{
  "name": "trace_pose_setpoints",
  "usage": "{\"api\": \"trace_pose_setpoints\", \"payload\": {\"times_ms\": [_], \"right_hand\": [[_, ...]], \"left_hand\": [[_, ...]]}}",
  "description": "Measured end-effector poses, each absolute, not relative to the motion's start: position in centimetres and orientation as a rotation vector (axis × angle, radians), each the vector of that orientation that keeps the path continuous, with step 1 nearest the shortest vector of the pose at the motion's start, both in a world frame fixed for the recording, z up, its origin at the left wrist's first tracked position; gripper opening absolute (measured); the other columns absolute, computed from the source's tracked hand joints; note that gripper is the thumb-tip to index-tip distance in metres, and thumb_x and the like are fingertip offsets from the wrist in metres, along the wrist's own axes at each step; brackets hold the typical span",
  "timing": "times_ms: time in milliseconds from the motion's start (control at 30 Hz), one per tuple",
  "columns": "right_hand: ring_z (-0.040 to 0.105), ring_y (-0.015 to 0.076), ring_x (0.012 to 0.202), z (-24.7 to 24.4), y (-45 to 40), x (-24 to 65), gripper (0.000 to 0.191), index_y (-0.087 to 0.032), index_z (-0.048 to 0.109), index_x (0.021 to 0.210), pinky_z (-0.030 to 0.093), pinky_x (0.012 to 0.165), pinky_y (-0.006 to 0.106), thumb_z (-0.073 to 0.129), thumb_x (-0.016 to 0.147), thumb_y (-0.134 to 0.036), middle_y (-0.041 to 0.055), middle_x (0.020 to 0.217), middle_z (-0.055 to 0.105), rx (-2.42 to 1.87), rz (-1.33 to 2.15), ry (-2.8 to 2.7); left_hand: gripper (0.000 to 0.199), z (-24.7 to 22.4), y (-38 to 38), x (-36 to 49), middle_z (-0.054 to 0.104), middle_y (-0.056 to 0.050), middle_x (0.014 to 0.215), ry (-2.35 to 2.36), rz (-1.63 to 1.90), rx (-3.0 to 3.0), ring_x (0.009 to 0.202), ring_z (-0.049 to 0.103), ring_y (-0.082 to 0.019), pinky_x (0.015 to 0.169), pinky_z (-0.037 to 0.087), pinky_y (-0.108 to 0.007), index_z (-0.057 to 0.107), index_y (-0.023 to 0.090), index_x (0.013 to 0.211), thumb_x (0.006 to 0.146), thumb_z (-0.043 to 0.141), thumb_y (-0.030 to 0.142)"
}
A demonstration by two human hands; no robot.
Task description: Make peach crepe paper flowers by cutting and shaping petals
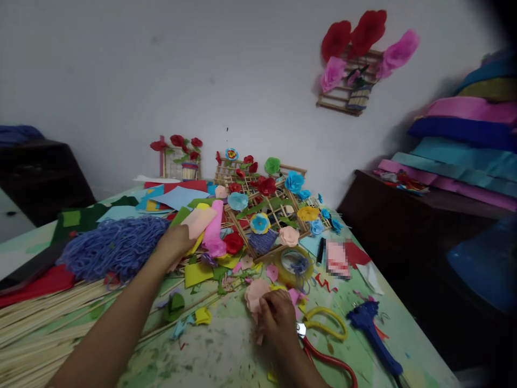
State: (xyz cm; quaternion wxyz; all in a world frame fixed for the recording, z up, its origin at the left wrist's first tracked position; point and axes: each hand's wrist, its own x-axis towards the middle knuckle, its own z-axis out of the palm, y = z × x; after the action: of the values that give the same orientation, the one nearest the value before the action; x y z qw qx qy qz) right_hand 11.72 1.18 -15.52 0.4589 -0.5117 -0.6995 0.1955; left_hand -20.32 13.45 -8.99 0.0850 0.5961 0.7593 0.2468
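Note:
My left hand (180,242) is closed around the near end of a peach crepe paper roll (202,221), its fingers mostly hidden. A yellow roll and a pink crepe paper roll (215,229) lie right against it. Low over the table, my right hand (278,315) pinches a peach paper flower (256,295) with its fingertips. Beside that hand rest scissors (325,323) with one yellow and one red handle, their blades partly hidden behind it.
Blue yarn (115,248) and bamboo sticks (32,328) spread across the left. A tape roll (295,265) stands beyond my right hand, and a blue glue gun (375,334) lies at the right. Stick frames with paper flowers (266,186) crowd the back by the wall.

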Motion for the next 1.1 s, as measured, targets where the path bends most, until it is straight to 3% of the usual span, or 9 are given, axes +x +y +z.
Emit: {"api": "trace_pose_setpoints", "payload": {"times_ms": [133,267,433,667,767,833,900,1000,1100], "right_hand": [[0.052,0.0207,0.070,-15.5,1.3,11.8,0.024,-0.019,0.059,0.063,0.035,0.070,0.033,0.051,0.084,-0.029,0.0048,0.067,0.059,-1.263,0.488,-1.727],[0.051,0.0208,0.071,-15.5,1.2,11.8,0.025,-0.019,0.058,0.063,0.034,0.070,0.034,0.051,0.085,-0.029,0.0047,0.067,0.058,-1.265,0.485,-1.728],[0.051,0.0205,0.070,-15.4,1.1,11.7,0.026,-0.019,0.058,0.063,0.033,0.070,0.034,0.051,0.085,-0.030,0.0046,0.066,0.058,-1.256,0.473,-1.745],[0.053,0.0223,0.073,-14.2,0.4,11.9,0.030,-0.019,0.060,0.066,0.036,0.071,0.036,0.050,0.087,-0.038,0.0058,0.069,0.060,-1.179,0.516,-1.724],[0.058,0.0264,0.086,-13.5,0.1,12.0,0.039,-0.021,0.066,0.085,0.040,0.078,0.040,0.049,0.085,-0.056,0.0094,0.086,0.066,-1.044,0.692,-1.592],[0.059,0.0279,0.097,-13.1,-0.1,11.7,0.053,-0.022,0.065,0.103,0.043,0.085,0.043,0.048,0.081,-0.067,0.0117,0.104,0.066,-0.928,0.925,-1.444],[0.061,0.0273,0.099,-12.8,-0.2,11.2,0.061,-0.023,0.061,0.112,0.045,0.087,0.043,0.052,0.076,-0.072,0.0123,0.113,0.064,-0.822,1.189,-1.274],[0.064,0.0259,0.093,-12.2,-0.7,10.2,0.065,-0.024,0.058,0.115,0.050,0.082,0.041,0.062,0.070,-0.070,0.0120,0.112,0.065,-0.739,1.488,-1.113],[0.065,0.0259,0.091,-11.4,-1.7,9.8,0.058,-0.022,0.060,0.114,0.053,0.075,0.038,0.064,0.072,-0.063,0.0103,0.106,0.066,-0.748,1.625,-1.081]], "left_hand": [[0.019,-7.7,13.5,-21.0,0.069,-0.016,0.076,2.189,0.851,1.623,0.089,0.065,-0.041,0.073,0.047,-0.041,0.056,0.018,0.064,0.054,0.065,0.032],[0.033,-5.5,12.5,-21.3,0.070,-0.012,0.092,1.979,1.026,1.500,0.100,0.062,-0.040,0.082,0.048,-0.041,0.061,0.018,0.080,0.051,0.068,0.032],[0.055,-2.9,9.6,-20.1,0.070,-0.008,0.099,1.535,1.133,1.251,0.087,0.067,-0.029,0.072,0.055,-0.038,0.054,0.016,0.112,0.064,0.065,0.041],[0.044,-1.1,4.9,-18.3,0.071,-0.007,0.075,1.210,1.150,0.912,0.075,0.068,-0.028,0.071,0.056,-0.043,0.058,0.009,0.105,0.076,0.051,0.041],[0.041,-2.6,2.6,-15.8,0.072,-0.009,0.071,0.978,0.955,0.589,0.070,0.069,-0.027,0.068,0.057,-0.041,0.062,0.008,0.101,0.070,0.062,0.033],[0.045,-4.1,1.2,-13.7,0.073,-0.007,0.072,0.874,0.901,0.572,0.066,0.069,-0.024,0.063,0.058,-0.036,0.062,0.010,0.104,0.061,0.070,0.018],[0.049,-5.6,0.1,-11.7,0.074,-0.008,0.078,0.788,0.812,0.582,0.063,0.069,-0.023,0.060,0.058,-0.035,0.062,0.013,0.109,0.061,0.071,0.016],[0.048,-7.3,-0.9,-9.6,0.074,-0.010,0.080,0.647,0.755,0.591,0.062,0.068,-0.020,0.057,0.058,-0.029,0.062,0.010,0.109,0.061,0.069,0.011],[0.049,-7.9,-1.5,-8.7,0.074,-0.012,0.087,0.521,0.688,0.602,0.071,0.070,-0.022,0.063,0.059,-0.031,0.061,0.010,0.113,0.065,0.067,0.010]]}}
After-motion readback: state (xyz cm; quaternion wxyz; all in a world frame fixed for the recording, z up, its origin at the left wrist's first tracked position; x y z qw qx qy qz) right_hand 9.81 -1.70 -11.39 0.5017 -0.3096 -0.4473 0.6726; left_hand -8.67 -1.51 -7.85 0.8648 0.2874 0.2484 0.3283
